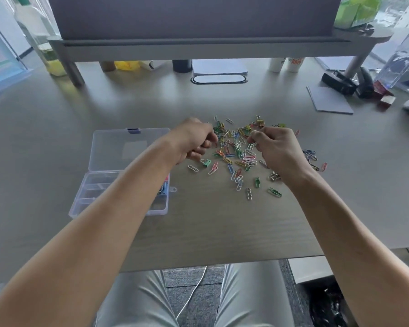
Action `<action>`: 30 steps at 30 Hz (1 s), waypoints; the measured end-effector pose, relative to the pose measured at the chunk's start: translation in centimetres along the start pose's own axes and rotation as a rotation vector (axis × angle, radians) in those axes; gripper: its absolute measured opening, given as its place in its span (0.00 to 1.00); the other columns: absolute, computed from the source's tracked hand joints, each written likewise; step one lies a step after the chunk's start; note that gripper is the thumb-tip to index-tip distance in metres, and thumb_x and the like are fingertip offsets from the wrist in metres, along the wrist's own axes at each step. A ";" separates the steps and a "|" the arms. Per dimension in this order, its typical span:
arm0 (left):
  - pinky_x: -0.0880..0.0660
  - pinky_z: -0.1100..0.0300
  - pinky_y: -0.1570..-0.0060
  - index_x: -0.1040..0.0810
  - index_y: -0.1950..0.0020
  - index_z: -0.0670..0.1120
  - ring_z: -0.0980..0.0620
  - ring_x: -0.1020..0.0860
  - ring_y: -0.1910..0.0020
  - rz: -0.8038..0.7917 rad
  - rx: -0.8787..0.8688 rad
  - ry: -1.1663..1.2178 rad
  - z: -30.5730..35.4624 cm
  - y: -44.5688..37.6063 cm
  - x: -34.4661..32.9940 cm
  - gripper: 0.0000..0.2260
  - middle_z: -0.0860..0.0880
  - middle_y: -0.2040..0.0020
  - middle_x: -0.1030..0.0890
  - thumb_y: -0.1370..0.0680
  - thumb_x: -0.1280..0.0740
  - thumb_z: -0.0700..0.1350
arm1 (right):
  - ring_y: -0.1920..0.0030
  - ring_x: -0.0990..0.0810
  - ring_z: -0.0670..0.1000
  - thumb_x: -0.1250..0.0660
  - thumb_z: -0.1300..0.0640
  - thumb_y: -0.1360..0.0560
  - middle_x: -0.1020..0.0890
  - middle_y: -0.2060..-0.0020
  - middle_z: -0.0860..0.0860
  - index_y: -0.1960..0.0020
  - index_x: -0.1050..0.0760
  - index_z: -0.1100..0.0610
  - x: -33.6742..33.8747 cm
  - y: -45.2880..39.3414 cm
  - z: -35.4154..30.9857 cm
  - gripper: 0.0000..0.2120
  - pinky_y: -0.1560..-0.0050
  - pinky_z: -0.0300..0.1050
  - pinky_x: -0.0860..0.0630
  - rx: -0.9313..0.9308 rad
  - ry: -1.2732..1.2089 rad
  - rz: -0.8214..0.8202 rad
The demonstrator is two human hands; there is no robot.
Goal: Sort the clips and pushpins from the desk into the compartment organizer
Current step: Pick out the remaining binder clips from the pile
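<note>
Both hands are over the pile now. My left hand point(194, 142) sits at the pile's left edge, fingers curled under; I can't tell whether anything is pinched in there. My right hand point(275, 147) is on the pile's right side, fingertips point(254, 138) bunched together over the paper clips point(236, 149), and it looks like a pale clip hangs from that pinch, though blur makes it hard to be sure.

The clips lie scattered across the middle of the tabletop point(198, 227), in many colours, with a few stragglers nearer to me. A green binder clip point(207, 163) lies just below my left hand, and more small binder clips point(260, 122) sit at the far side of the pile.

The clear compartment organizer point(104, 185) is on the tabletop left of the pile, lid point(118, 147) flipped open and lying flat behind it. My left forearm crosses over its compartments, and a few items show in the right-hand ones.
</note>
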State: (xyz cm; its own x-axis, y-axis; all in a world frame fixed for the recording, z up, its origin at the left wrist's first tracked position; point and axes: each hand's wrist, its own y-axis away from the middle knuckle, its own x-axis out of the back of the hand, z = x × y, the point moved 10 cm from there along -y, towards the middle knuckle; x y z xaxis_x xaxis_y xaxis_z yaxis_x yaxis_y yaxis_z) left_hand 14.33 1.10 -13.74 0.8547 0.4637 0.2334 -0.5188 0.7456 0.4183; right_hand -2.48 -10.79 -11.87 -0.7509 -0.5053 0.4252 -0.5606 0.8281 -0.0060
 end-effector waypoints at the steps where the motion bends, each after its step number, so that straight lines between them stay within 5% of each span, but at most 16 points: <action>1: 0.41 0.66 0.78 0.22 0.55 0.40 0.53 0.38 0.77 0.035 -0.033 -0.070 0.2 0.4 0.2 0.11 0.48 0.70 0.31 0.18 0.43 0.39 | 0.77 0.38 0.48 0.34 0.51 0.18 0.25 0.67 0.54 0.57 0.15 0.53 0.2 0.2 0.0 0.13 0.75 0.37 0.41 0.011 0.038 0.009; 5: 0.35 0.64 0.75 0.17 0.53 0.40 0.51 0.33 0.76 0.189 -0.190 -0.300 1.0 1.8 0.3 0.11 0.48 0.68 0.27 0.18 0.39 0.40 | 0.81 0.34 0.42 0.36 0.56 0.17 0.22 0.69 0.48 0.53 0.15 0.54 1.7 1.2 0.6 0.12 0.79 0.33 0.36 0.018 0.163 0.068; 9: 0.34 0.66 0.75 0.16 0.53 0.42 0.56 0.27 0.74 0.271 -0.325 -0.416 1.2 2.9 -1.5 0.09 0.54 0.70 0.24 0.20 0.36 0.41 | 0.78 0.26 0.40 0.37 0.59 0.19 0.19 0.67 0.48 0.53 0.15 0.52 3.4 2.6 1.6 0.12 0.72 0.36 0.31 0.021 0.260 0.109; 12: 0.35 0.70 0.72 0.17 0.54 0.43 0.57 0.27 0.70 0.297 -0.388 -0.464 1.1 3.8 -3.2 0.06 0.55 0.70 0.25 0.21 0.34 0.41 | 0.71 0.25 0.42 0.34 0.58 0.21 0.21 0.69 0.43 0.54 0.15 0.51 4.9 3.1 2.8 0.09 0.62 0.40 0.28 0.015 0.322 0.144; 19: 0.21 0.54 0.55 0.19 0.49 0.50 0.45 0.19 0.60 0.362 -0.415 -0.574 1.4 4.9 -6.3 0.05 0.51 0.64 0.19 0.24 0.31 0.48 | 0.54 0.20 0.54 0.28 0.51 0.24 0.22 0.63 0.44 0.47 0.17 0.48 7.9 3.6 4.0 0.06 0.55 0.44 0.28 0.058 0.538 0.221; 30: 0.26 0.58 0.61 0.19 0.50 0.51 0.47 0.17 0.55 0.405 -0.462 -0.803 2.8 4.2 -8.9 0.02 0.52 0.51 0.14 0.21 0.31 0.46 | 0.49 0.19 0.56 0.31 0.51 0.23 0.16 0.55 0.49 0.40 0.18 0.49 10.3 1.4 5.8 0.13 0.53 0.45 0.28 0.008 0.595 0.259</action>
State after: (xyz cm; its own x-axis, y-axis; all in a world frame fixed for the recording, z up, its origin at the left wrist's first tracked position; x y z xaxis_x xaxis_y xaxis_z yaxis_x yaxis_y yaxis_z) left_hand 4.61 -1.21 -11.61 0.2846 0.3908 0.8754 -0.5845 0.7945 -0.1647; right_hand -13.04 -16.27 -12.69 -0.5416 -0.0667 0.8380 -0.3917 0.9020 -0.1813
